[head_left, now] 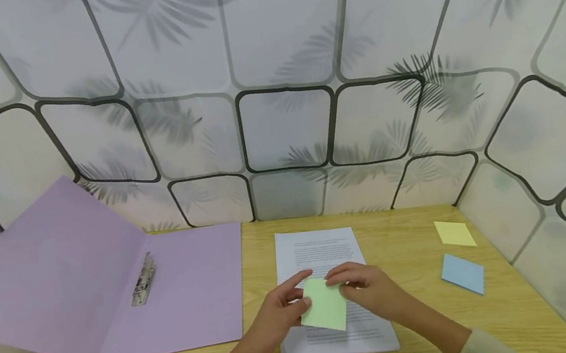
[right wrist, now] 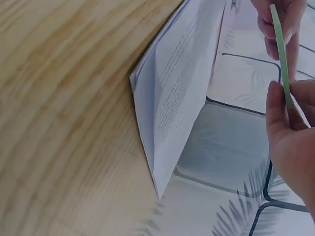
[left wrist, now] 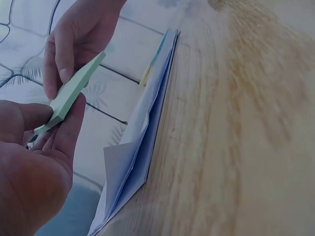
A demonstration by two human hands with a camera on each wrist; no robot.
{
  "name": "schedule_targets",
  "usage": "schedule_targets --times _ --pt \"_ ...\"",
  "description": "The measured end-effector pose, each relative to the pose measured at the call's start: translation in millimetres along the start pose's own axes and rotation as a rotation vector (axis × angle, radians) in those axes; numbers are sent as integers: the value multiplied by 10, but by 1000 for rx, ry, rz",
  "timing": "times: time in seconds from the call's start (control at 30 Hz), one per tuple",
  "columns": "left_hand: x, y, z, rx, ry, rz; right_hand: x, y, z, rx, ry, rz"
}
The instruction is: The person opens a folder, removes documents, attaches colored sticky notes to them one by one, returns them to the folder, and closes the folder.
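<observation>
A light green sticky note pad point(head_left: 324, 305) is held above a stack of printed paper point(head_left: 318, 248) in the head view. My left hand point(head_left: 282, 312) pinches its left edge between thumb and fingers. At the pad's upper right corner, my right hand point(head_left: 368, 288) pinches it with thumb and fingertips. From the left wrist, the pad point(left wrist: 74, 93) shows its thickness, tilted between both hands. The right wrist view catches the pad point(right wrist: 280, 54) edge-on, with the paper stack point(right wrist: 179, 78) lying below it on the table.
An open purple folder point(head_left: 191, 293) with a metal clip point(head_left: 144, 280) lies at the left, its cover raised against the wall. Yellow point(head_left: 455, 233) and blue sticky note pads point(head_left: 463, 274) lie on the wooden table point(head_left: 408, 243) at the right. A patterned curtain point(head_left: 288, 129) stands behind.
</observation>
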State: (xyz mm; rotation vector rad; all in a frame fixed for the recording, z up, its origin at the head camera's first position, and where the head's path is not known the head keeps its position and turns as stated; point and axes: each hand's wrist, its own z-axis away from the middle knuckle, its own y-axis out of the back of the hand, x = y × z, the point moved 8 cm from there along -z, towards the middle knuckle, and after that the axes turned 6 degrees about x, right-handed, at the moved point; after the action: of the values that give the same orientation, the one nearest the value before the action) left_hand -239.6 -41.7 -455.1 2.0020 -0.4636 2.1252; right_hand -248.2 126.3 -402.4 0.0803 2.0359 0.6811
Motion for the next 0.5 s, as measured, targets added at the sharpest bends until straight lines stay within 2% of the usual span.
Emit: schedule_targets --times 0.1,0.17,0.3,0.4,0.5 --pt "-16 30 -1 18 -11 3 -83 -55 24 -18 131 144" --pt "-25 53 3 33 -16 7 -109 -113 55 -68 151 268" --pt "-41 82 8 58 -24 22 -75 -238 108 -189 123 514" --pt "-49 78 7 60 -29 35 -81 -284 110 -198 159 593" --pt "-50 71 6 57 -30 45 -101 -288 101 -186 182 602"
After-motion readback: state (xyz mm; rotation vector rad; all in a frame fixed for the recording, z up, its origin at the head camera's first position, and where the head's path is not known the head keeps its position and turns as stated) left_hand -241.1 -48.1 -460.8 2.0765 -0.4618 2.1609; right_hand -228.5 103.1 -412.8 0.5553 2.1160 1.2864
